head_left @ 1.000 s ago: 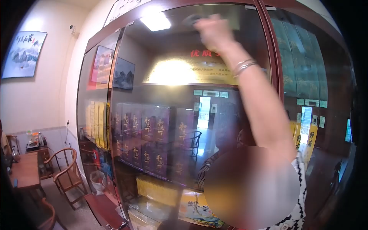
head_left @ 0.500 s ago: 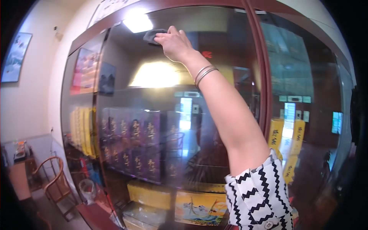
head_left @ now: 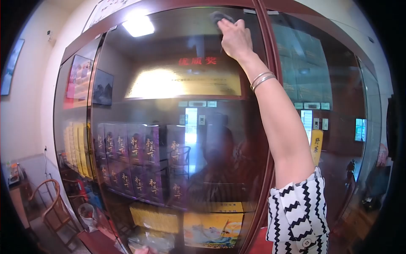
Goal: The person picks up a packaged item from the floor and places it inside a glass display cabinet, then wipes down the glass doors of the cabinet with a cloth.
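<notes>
My right hand (head_left: 237,40) is raised high, its fingers closed on a dark grey cloth (head_left: 220,17) that lies against the glass door (head_left: 249,135) of a display cabinet, near the door's top right corner. Two thin bangles (head_left: 262,79) circle the wrist, and the sleeve (head_left: 298,216) is white with black zigzags. At the bottom edge of the view, a small pinkish bit of what seems to be my left hand (head_left: 145,250) shows; its fingers cannot be made out. Behind the glass stand purple boxes (head_left: 144,148) and a gold plaque (head_left: 220,84) with red characters above it.
A dark red frame post (head_left: 270,51) separates this pane from the right-hand glass. Yellow boxes (head_left: 213,228) sit on the low shelf. To the left are a wooden armchair (head_left: 53,205) and a clear plastic bin (head_left: 87,216). Room reflections and a bright light overlay the glass.
My right hand has moved the cloth rightward and up across the glass, from the upper left to the top right. The camera view has shifted slightly right. The pinkish bit at the bottom has appeared.
</notes>
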The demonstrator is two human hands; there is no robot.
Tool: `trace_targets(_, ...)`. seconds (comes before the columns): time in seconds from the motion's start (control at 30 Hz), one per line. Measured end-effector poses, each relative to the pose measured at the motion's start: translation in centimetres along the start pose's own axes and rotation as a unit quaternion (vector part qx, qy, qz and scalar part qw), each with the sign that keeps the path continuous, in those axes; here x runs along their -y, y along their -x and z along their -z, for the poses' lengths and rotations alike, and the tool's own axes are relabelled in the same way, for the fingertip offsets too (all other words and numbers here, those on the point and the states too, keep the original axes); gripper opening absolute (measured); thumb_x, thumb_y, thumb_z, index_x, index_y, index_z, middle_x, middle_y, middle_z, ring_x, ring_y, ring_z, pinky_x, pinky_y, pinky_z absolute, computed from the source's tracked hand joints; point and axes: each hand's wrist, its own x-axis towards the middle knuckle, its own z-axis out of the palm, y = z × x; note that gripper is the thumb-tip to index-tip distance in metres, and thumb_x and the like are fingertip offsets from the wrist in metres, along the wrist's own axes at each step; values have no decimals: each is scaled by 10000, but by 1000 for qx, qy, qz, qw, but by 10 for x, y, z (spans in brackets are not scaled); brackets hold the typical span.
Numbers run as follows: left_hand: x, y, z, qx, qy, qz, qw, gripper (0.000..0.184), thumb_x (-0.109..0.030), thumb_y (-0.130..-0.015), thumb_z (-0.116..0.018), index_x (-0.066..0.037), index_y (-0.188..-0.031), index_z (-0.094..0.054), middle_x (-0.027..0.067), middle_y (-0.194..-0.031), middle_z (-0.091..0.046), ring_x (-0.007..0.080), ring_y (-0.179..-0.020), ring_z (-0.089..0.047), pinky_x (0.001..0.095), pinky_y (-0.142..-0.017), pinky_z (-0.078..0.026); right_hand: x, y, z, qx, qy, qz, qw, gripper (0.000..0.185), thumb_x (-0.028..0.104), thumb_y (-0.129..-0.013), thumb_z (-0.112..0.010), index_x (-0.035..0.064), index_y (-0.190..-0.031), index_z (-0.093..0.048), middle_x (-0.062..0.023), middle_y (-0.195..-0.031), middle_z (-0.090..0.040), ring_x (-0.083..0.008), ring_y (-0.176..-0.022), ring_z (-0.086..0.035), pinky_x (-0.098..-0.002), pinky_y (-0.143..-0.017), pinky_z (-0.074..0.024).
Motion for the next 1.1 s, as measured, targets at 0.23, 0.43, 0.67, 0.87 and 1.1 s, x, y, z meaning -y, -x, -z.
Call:
trace_targets(0.23,-135,-96,-71,34,175,-388,904,263,-222,-819,-643,-71,-1027,-589,84,-885,-551,176,-733,-519,291,-549,-443,1,70,64,65,-47,91,993,403,17,-755,-531,25,-1152,-597,-67,-1228,-587,-264,-911,-527,-353,-737,-497)
trace_targets(0.43,-227,-102,-115,206,262,-456,825,312,-269,-849,-593,-38,-1028,-485,63,-796,-487,171,-663,-525,224,-540,-422,15,121,101,102,-63,60,991,365,45,-786,-520,4,-1140,-596,-85,-1212,-590,-256,-902,-526,-360,-728,-491)
trace_targets(0.67,-284,-67,-198,50,254,-758,599,370,-222,-834,-554,-297,-1186,-471,116,-911,-505,248,-749,-478,322,-639,-444,12,166,125,120,-52,77,988,356,99,-781,-519,19,-1114,-616,-72,-1219,-583,-239,-967,-529,-345,-718,-477)
trace_targets(0.87,-317,-33,-260,105,311,-763,557,429,-504,-832,-522,-486,-1260,-499,115,-865,-497,240,-674,-380,296,-548,-358,17,180,146,225,-52,61,971,296,179,-846,-506,36,-1057,-657,-38,-1017,-596,-209,-1004,-485,-340,-734,-398)
trace_targets(1.1,-327,9,-288,195,232,-722,623,507,-376,-845,-568,-391,-1336,-441,127,-923,-495,237,-746,-412,293,-631,-394,15,193,176,334,-45,89,937,261,241,-868,-513,174,-1025,-710,-28,-1112,-608,-215,-1044,-442,-358,-757,-365)
